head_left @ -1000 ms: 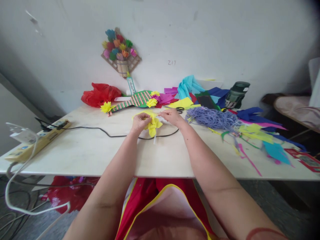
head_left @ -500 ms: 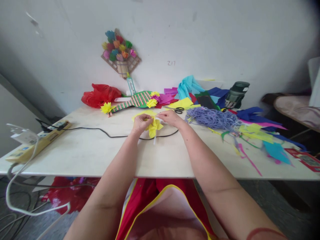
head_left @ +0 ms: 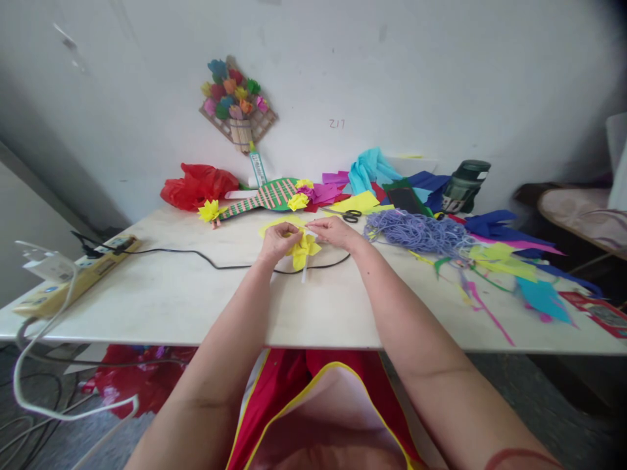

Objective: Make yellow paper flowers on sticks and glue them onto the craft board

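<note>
Over the middle of the table, my left hand [head_left: 280, 240] pinches a yellow paper flower [head_left: 304, 250] at its upper left edge. My right hand [head_left: 333, 232] is closed just to the flower's upper right, its fingertips pressed together near the petals. What those fingers hold is too small to make out. A narrow whitish strip [head_left: 304, 273] hangs below the flower. Behind my hands lies a sheet of yellow paper [head_left: 268, 228], partly hidden by my left hand. Black-handled scissors [head_left: 350, 215] lie beyond my right hand.
A black cable [head_left: 210, 263] crosses the table from the power strip [head_left: 83, 281]. Farther back lies a green lute-shaped craft [head_left: 274, 194] with yellow flowers. On the right are purple string [head_left: 416, 232], coloured paper scraps [head_left: 543, 297] and a dark bottle [head_left: 465, 186].
Both hands stay in nearly the same place at the yellow flower. The right fingertips have shifted very slightly; the whole view has moved a little.
</note>
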Demonstrator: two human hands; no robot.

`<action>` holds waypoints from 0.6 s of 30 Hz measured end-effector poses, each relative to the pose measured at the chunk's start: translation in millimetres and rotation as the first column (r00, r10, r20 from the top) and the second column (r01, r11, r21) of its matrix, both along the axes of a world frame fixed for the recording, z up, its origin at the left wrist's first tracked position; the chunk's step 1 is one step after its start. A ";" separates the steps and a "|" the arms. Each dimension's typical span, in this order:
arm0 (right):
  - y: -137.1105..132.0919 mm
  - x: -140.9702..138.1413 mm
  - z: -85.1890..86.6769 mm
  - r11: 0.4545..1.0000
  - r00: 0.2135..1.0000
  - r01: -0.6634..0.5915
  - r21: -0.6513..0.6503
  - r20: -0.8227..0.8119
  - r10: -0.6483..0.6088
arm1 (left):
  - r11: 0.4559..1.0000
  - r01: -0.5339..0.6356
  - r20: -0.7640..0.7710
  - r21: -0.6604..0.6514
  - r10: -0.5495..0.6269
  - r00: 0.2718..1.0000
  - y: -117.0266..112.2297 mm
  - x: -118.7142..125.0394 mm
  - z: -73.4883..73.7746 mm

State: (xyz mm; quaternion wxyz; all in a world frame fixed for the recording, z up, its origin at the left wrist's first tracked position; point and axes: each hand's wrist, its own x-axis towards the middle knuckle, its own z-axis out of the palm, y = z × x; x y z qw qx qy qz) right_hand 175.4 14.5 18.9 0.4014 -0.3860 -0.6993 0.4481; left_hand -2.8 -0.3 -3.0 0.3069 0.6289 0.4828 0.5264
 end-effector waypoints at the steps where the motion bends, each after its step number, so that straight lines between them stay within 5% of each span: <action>1: 0.2 -0.3 -0.2 1.000 1.000 0.001 -0.015 0.002 -0.001 | 1.000 -0.002 0.003 0.001 0.002 1.000 0.3 0.1 -0.2; 9: 2.1 -0.4 -2.2 1.000 1.000 0.006 -0.026 0.012 -0.006 | 1.000 0.005 0.028 -0.027 -0.004 1.000 0.4 0.1 0.0; 18: 1.6 -0.5 -1.8 0.999 0.999 0.018 -0.030 0.037 -0.017 | 0.975 0.139 0.206 -0.172 -0.103 0.973 -6.6 0.9 6.2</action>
